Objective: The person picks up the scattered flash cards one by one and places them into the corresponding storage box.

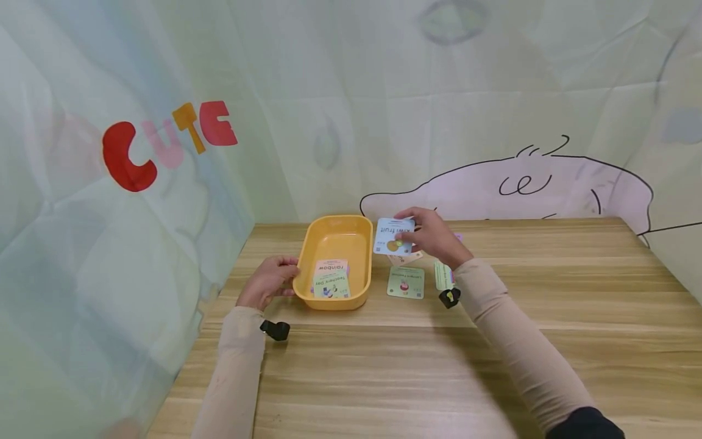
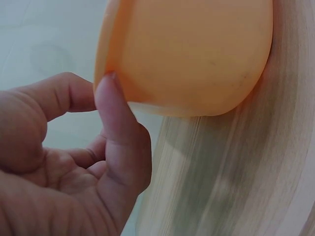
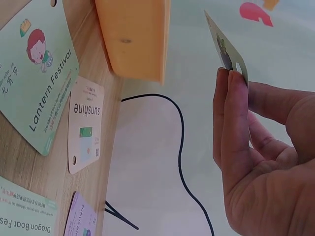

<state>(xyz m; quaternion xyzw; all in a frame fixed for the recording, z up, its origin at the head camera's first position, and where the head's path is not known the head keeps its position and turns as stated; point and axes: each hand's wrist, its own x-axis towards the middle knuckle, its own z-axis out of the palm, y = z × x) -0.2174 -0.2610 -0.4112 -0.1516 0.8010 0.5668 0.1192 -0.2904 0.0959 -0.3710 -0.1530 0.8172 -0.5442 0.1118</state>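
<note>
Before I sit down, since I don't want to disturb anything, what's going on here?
A person's right hand holds up a light blue, square kiwi fruit card beside a yellow, rounded rectangular tray. The left hand holds the tray by its edge. Inside lie a pale green Teachers' Day card and a pale pink rainbow card; more, including a pale green Lantern Festival card, lie on the wood-grain table.

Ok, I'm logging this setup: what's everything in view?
Woodgrain table: one, brown, foreground.
Printed cloth backdrop: one, pale green, behind table.
Rounded plastic tray: one, yellow, on table.
Square printed cards: at least two, pink and green, in tray.
More cards: at least four, green, pinkish, purple, right of tray.
Square "kiwi fruit" card: one, blue, in right hand.
Wrist cameras: two, black, wrists.
Fabric sleeves: two, beige, forearms.
Left hand: one, bare, gripping tray rim.
Right hand: one, bare, pinching card.
</note>
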